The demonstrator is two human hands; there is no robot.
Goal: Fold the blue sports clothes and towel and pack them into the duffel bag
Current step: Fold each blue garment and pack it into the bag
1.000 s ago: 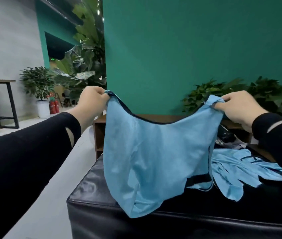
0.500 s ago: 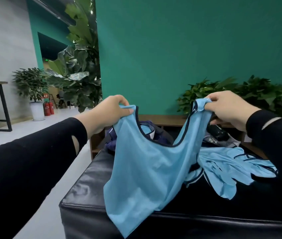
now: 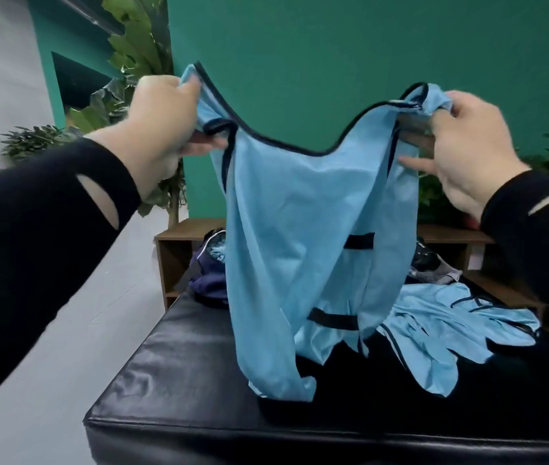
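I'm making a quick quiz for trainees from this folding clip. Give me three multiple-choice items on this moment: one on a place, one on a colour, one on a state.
1. Where does the second blue garment lie?
A. on the black bench, right of the held top
B. on the floor
C. on the wooden shelf

2. What colour is the trim on the blue top?
A. white
B. dark
C. red

3. How is the top held?
A. folded flat
B. by one hand
C. up by both straps

Answers: 1 A, it rests on the black bench. 2 B, dark edging lines the neckline. 3 C, the left hand and right hand each grip a strap.
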